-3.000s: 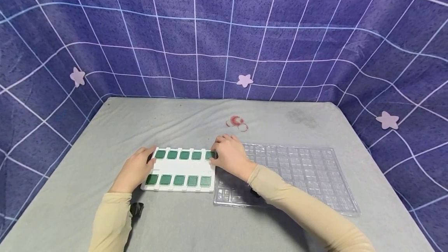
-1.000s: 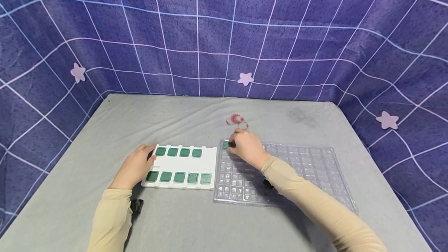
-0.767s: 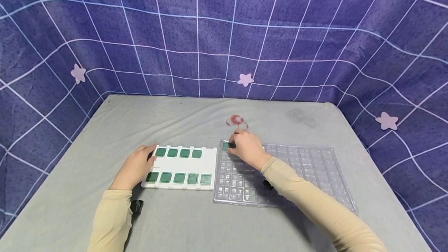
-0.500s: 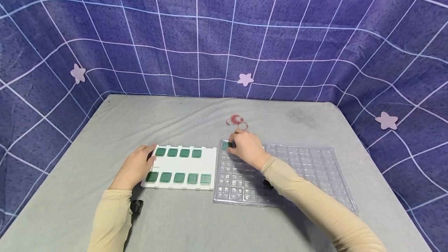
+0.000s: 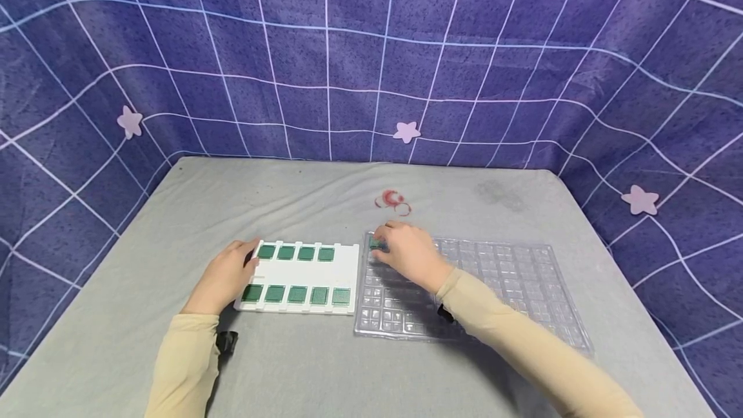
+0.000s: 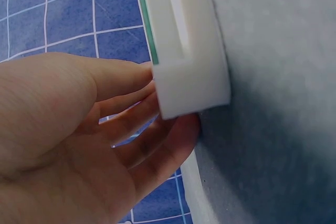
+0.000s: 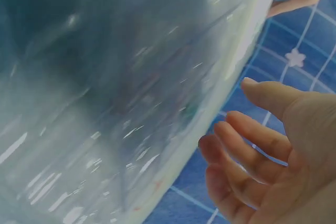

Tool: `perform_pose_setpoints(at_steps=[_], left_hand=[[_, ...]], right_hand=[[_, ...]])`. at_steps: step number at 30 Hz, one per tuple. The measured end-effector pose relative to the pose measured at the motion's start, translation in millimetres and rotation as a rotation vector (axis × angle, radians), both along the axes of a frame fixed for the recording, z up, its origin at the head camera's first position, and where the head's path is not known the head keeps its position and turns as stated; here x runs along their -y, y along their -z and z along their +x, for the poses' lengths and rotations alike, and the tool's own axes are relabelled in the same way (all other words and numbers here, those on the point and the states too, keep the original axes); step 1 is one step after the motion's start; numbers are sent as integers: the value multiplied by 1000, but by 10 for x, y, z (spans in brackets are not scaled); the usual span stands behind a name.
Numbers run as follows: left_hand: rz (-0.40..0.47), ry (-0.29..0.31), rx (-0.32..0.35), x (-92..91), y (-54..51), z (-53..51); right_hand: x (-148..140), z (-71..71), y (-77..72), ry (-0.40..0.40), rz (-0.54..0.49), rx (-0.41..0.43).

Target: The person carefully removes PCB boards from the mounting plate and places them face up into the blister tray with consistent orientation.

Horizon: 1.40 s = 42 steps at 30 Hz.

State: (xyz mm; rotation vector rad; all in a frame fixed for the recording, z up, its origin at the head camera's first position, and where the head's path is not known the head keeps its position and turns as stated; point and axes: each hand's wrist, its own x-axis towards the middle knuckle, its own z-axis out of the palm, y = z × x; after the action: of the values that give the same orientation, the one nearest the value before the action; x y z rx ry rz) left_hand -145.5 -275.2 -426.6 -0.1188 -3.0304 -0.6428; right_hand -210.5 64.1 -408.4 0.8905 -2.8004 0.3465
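My left hand [image 5: 220,278] holds the left end of a white tray [image 5: 304,271]. In the left wrist view, the thumb touches the white tray's edge and the other fingers curl beside and under its end. Green square chips [image 5: 297,295] sit in two rows in it, and the far right slot [image 5: 347,253] is bare. One more green chip [image 5: 375,244] lies in the far left corner of a clear plastic tray [image 5: 377,324]. Over that chip is my right hand [image 5: 413,253], partly hiding it. In the right wrist view, its thumb and fingers stand apart with nothing between them.
The clear tray, full of small square compartments, adjoins the white tray's right side. Grey cloth [image 5: 296,366] covers the table. A red mark [image 5: 391,199] shows behind the trays. Purple gridded curtain [image 5: 360,63] encloses the back and sides.
My right hand has carried a green chip from the white tray's far right slot to the clear tray's far left corner. Its fingers have since let go. My left hand stays put.
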Motion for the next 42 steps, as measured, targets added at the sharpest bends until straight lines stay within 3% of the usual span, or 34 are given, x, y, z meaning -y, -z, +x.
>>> perform_pose_setpoints(at_steps=[9,19,28,42], left_hand=[[-6,3,-9,20,7,-1],[-12,10,-3,5,5,6],[0,-2,12,-30,38,22],[-4,2,3,11,13,-6]], right_hand=[[141,345,-122,-117,-53,30],[316,615,-53,-220,74,-70],[404,715,37,-180,140,-42],[424,733,60,-179,124,-103]])
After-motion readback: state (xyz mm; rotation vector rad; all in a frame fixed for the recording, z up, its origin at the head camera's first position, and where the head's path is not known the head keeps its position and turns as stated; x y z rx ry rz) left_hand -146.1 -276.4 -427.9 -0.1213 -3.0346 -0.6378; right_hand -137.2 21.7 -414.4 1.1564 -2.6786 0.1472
